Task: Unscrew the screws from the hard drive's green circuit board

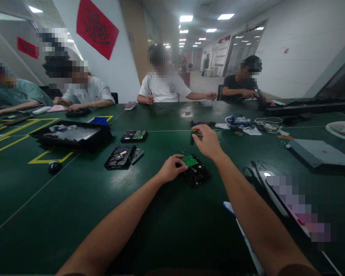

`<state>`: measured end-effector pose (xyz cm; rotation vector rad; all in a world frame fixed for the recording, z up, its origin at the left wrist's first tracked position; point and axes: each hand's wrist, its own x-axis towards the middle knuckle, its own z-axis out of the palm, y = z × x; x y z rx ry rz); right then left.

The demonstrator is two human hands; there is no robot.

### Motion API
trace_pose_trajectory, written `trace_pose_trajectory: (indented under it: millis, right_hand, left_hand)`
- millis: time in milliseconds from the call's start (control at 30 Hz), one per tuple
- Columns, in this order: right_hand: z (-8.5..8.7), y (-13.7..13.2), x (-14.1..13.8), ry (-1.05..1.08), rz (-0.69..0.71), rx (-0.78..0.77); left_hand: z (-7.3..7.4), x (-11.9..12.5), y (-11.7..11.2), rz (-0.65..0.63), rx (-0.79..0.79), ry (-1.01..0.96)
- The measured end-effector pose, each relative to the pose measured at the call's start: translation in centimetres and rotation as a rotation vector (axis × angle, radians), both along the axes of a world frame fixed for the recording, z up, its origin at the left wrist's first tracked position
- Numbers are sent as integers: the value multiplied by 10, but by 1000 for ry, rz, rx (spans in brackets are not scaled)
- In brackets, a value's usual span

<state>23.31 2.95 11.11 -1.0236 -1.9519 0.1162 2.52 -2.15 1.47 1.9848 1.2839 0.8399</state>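
Head view: left fingers [177,156] pinch the green board [190,161], probably steadying it over the drive [197,176]; right fingers [200,128] curl, grip unclear.

Looks ahead and down from the head, close above a green table [60,207], toward a maybe hazy hall [199,85]

We see a smooth, glossy tabletop [172,226], a matt, metal-looking hard drive [197,177], a black plastic-looking tray [102,135], a dull metal-looking case [323,151] and a red paper sign [96,28]
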Motion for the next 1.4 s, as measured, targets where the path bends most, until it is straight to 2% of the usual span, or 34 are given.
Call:
trace_pose_trajectory:
  millis: [167, 400, 633, 833, 1033, 1267, 1400]
  right_hand:
    - [-2, 3, 0, 49, -1, -55]
    - [-1, 1, -1, -12, -10, 29]
    - [-2, 2, 0, 16, -59, -23]
    - [0, 0, -1, -47, -64, 33]
    - [-1, 1, -1, 5, -86, -4]
    - [3, -5, -3, -90, -106, 55]
    - [3, -5, -4, -65, -134, 21]
  left_hand:
    - [-1, -1, 0, 2, -4, -6]
    - [-1, -1, 1, -4, -4, -17]
    - [-1, -1, 0, -1, -6, -20]
    - [-3, -1, 1, -3, -8, -23]
    - [-3, -1, 2, -14, 1, -15]
    - [-3, -2, 2, -13, 12, -2]
    - [-2, -2, 2, -13, 5, 0]
